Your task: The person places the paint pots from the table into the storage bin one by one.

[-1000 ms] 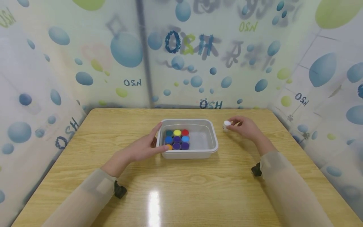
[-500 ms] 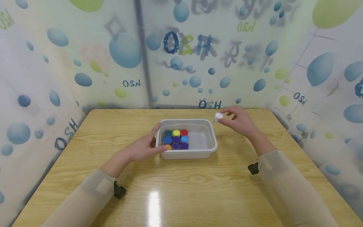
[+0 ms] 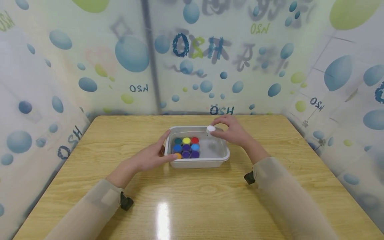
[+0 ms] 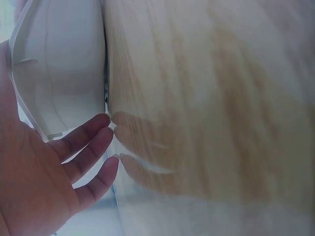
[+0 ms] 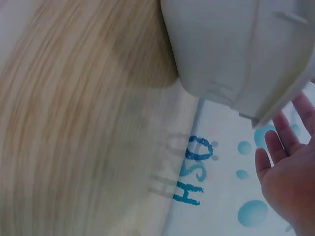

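Observation:
A white plastic tub [image 3: 198, 163] stands on the table, with several small round pots [image 3: 186, 147] packed in its left part. Their tops are teal, yellow, red, blue, purple and orange. At the tub's left end my left hand [image 3: 150, 156] grips it, thumb over the front rim and other fingers along the outside; its fingers [image 4: 91, 142] reach down beside the tub wall in the left wrist view. Over the tub's back right, my right hand [image 3: 235, 131] pinches a small white-topped pot [image 3: 211, 129] between thumb and finger. The right wrist view hides that pot behind the tub.
The wooden table [image 3: 204, 200] reaches back to a patterned curtain [image 3: 192, 86], with more curtain at both sides. Bare tub floor [image 3: 210, 150] shows to the right of the coloured pots.
My right hand has lifted the white-topped pot off the table at the right and carried it left over the tub. The left hand has kept its place on the tub.

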The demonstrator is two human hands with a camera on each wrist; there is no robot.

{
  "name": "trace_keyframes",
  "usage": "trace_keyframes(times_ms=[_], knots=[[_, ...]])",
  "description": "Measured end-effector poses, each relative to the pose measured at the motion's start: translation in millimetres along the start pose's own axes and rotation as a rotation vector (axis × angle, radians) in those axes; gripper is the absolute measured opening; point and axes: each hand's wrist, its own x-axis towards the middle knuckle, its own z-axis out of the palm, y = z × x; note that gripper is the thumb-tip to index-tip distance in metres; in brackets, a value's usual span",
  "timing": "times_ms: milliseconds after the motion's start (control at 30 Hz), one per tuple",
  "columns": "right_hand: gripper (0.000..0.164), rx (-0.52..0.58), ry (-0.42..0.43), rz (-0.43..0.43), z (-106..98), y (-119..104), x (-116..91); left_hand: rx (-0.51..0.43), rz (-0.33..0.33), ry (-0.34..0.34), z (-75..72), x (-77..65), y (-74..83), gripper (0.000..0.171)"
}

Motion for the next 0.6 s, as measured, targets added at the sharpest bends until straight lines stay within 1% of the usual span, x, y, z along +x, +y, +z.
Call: trace_keyframes(times_ms=[200, 433, 533, 600], knots=[[0.034, -0.016, -0.035, 0.011, 15, -5, 8, 0.003, -0.004, 0.002, 1.7, 0.8, -1.2, 0.114], [0.029, -0.001, -0.054, 0.048, 28, -8, 12, 0.001, -0.013, 0.000, 3.4, 1.8, -3.7, 0.114], [0.027, -0.035, -0.060, 0.049, 33, -6, 13, -0.001, -0.009, -0.002, 2.5, 1.7, -3.0, 0.114], [0.026, -0.082, -0.065, 0.031, 36, -6, 14, 0.002, -0.009, 0.003, 1.2, 1.0, -2.4, 0.113]])
